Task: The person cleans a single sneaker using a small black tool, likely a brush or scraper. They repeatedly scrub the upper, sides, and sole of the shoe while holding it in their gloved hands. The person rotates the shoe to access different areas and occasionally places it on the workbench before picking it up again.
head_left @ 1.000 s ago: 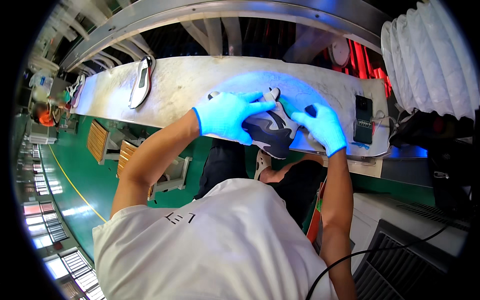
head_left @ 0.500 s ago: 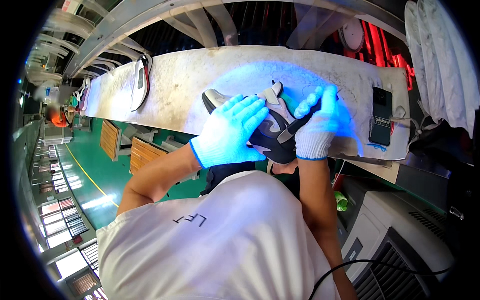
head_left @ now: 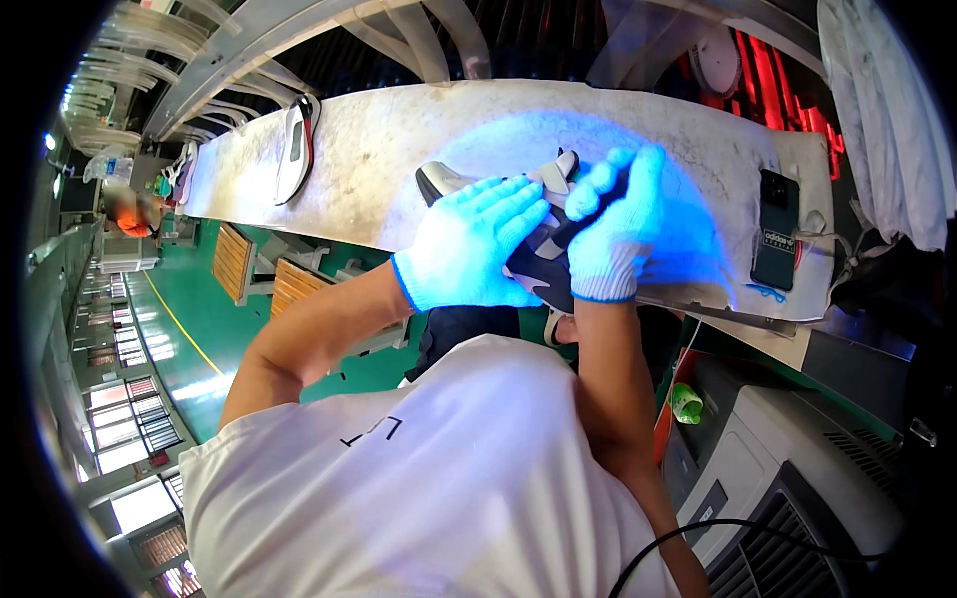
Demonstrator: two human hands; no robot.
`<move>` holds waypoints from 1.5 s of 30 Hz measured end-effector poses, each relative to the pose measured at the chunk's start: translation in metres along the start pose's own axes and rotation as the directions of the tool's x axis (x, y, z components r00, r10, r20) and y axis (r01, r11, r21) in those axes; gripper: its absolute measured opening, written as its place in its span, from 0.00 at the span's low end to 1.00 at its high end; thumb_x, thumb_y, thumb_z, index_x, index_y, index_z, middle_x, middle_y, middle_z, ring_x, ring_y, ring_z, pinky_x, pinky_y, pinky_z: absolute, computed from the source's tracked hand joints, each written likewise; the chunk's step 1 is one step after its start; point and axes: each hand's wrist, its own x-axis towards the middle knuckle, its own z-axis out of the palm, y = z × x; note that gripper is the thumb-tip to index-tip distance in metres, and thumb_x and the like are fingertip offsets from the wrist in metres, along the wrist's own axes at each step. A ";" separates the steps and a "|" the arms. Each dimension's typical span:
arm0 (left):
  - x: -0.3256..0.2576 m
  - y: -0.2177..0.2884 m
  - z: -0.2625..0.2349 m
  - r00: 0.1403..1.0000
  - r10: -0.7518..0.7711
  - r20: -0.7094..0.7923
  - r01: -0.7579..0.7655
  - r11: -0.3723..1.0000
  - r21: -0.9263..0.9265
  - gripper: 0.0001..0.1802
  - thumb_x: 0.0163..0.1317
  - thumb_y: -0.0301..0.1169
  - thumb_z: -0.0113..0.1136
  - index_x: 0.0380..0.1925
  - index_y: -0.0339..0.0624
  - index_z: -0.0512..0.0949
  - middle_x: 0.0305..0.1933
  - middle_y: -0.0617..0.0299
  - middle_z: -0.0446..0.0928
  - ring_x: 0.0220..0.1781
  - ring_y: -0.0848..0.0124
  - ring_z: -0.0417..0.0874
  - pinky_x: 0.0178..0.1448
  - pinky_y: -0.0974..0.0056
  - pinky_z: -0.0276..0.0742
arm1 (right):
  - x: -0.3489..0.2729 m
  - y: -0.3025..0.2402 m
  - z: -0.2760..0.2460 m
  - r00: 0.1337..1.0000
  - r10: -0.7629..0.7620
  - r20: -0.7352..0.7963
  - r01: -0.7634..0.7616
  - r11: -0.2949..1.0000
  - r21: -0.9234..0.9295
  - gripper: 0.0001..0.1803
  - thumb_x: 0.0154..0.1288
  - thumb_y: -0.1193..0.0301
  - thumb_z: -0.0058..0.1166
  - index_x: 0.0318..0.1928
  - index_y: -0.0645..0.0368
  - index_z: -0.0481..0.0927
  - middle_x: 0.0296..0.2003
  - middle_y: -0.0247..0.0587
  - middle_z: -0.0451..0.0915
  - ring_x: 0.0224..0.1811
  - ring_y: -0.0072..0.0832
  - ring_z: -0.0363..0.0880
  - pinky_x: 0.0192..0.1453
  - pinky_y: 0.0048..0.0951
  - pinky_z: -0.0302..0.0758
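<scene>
A dark grey and white sports shoe (head_left: 543,257) lies on a pale worn work surface (head_left: 399,149) under a patch of blue light. My left hand (head_left: 469,244), in a white glove, lies flat over the shoe's near side and covers its middle. In a matching glove, my right hand (head_left: 613,224) grips the shoe's right part, fingers curled over its top edge. Only the shoe's left end and a strip between the hands show.
A second shoe (head_left: 297,148) lies sole-side up at the surface's left. A black phone (head_left: 776,242) rests at its right end. Green floor with wooden crates (head_left: 261,274) lies below left, a grey machine (head_left: 797,478) at lower right. A person in orange (head_left: 130,209) stands far left.
My hands have drawn closer together over the shoe. The right hand has turned from lying flat on the shoe's right end to gripping it with curled fingers.
</scene>
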 end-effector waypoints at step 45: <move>0.015 0.032 -0.010 0.999 -0.023 0.022 0.023 1.000 0.005 0.53 0.42 0.58 0.90 0.65 0.38 0.84 0.68 0.44 0.84 0.69 0.41 0.87 0.71 0.43 0.84 | 0.017 -0.025 -0.056 0.995 -0.031 -0.092 0.049 0.979 0.197 0.26 0.90 0.46 0.51 0.35 0.52 0.76 0.22 0.33 0.76 0.20 0.30 0.74 0.25 0.35 0.76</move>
